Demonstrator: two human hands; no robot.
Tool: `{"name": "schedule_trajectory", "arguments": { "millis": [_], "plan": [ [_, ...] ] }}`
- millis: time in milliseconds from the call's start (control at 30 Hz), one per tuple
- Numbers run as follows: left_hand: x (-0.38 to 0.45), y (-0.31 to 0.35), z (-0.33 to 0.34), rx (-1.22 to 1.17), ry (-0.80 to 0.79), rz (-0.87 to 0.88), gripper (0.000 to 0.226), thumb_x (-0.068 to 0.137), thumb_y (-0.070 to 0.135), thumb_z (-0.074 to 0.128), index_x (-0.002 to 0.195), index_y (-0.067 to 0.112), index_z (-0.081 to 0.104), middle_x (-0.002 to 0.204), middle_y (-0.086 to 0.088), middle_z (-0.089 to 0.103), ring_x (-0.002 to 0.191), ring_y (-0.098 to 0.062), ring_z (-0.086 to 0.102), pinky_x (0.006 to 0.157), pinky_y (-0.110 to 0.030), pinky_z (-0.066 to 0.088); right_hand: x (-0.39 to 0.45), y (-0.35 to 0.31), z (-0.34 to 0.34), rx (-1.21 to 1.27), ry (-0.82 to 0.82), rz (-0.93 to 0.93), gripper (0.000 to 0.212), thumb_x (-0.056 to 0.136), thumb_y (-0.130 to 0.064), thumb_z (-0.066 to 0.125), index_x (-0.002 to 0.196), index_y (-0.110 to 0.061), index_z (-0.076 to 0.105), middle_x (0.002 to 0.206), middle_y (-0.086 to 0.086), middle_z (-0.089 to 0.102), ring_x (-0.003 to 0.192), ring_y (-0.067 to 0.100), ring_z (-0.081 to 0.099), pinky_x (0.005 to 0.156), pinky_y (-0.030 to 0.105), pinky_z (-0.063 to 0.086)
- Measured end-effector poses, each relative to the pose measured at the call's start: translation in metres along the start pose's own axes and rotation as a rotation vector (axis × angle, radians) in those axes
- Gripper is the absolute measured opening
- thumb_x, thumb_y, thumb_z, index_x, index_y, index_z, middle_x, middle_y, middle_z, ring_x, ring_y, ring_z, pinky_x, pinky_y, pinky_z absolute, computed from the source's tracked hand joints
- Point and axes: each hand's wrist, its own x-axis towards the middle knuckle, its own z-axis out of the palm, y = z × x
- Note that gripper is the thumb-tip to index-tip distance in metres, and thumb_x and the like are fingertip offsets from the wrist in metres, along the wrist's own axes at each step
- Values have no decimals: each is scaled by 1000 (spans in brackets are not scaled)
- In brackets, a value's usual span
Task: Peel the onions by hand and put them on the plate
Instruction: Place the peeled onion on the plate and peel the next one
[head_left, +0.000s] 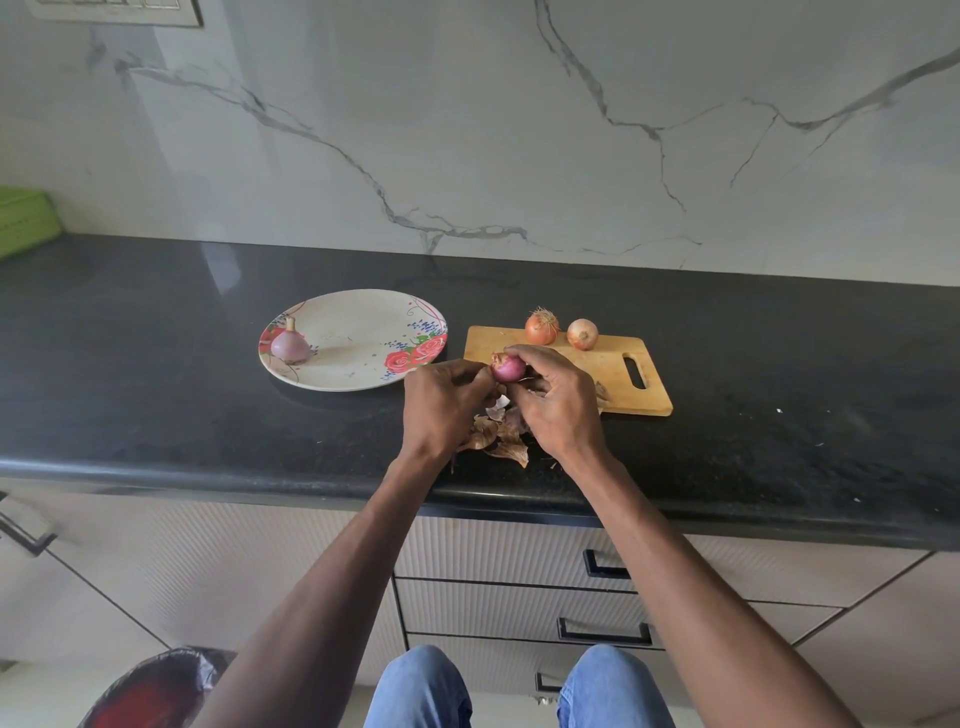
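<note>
Both hands, left hand (445, 396) & right hand (555, 391), grip onion (508, 367), prob. half-peeled; slick skin, could slip onto the counter (156, 364).

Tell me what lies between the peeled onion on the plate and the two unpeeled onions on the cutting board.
In the head view, bare plate surface, then a strip of black counter, then the board's left end. Both hands sit nearer the camera.

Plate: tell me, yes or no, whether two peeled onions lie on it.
No, the plate holds only one peeled onion near its left rim.
</note>
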Motion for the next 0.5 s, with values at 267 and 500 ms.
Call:
{"name": "schedule_trajectory", "arguments": {
  "millis": [267, 500],
  "plan": [
    [-3, 6, 0, -8, 20, -22, 19, 92, 12, 69, 77, 23, 75, 70, -1, 76, 70, -21, 75, 73, -46, 62, 0, 3, 4, 83, -70, 161, 37, 86, -3, 72, 119, -16, 62, 111, 5, 69, 97, 20, 70, 72, 41, 62],
    [-2, 7, -1, -80, 51, -57, 18, 92, 6, 66, 80, 15, 76, 69, -4, 76, 66, -18, 75, 62, -28, 60, 0, 1, 5, 60, -83, 126, 37, 86, 2, 68, 117, -12, 54, 111, 6, 67, 99, 18, 69, 84, 36, 60]
  ]
}}
